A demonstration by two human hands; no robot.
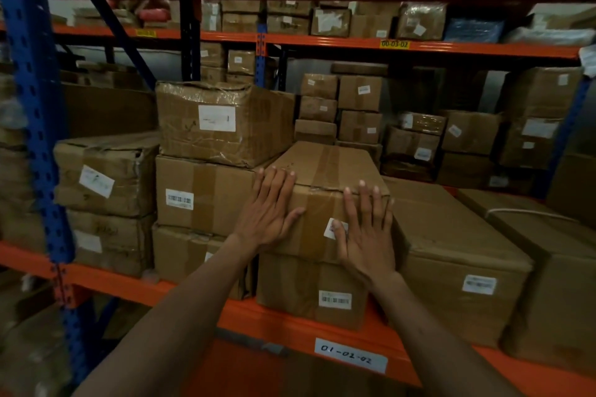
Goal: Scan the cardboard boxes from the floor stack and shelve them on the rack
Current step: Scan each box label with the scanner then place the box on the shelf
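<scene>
Boxes crowd the rack (290,329) in front of you from end to end. At the far left a blue perforated upright (35,126) stands in the foreground, and just past it two crumpled cartons (103,177) sit one on the other, each with a white label too blurred to read. Next comes a three-high stack (213,171); its plastic-wrapped top carton rises above the box you are handling and stands close against that box's left rear corner. The taped cardboard box (322,177) itself lies on top of another carton (309,290) at the front of the shelf, pushed in lengthways, its near face toward you. Your left hand (271,206) lies flat on the box's left front corner, fingers spread and extended, gripping nothing. Your right hand (367,232) presses flat on the near face, fingers up over the top edge, thumb covering part of a small barcode sticker (333,227); it too is open and merely pushing. Just right of the box a long low carton (451,251) sits close alongside. On the orange beam below, a handwritten tag (351,355) reads "01-02-02"; a yellow tag (394,44) on the rear rack reads "00-03-02".
</scene>
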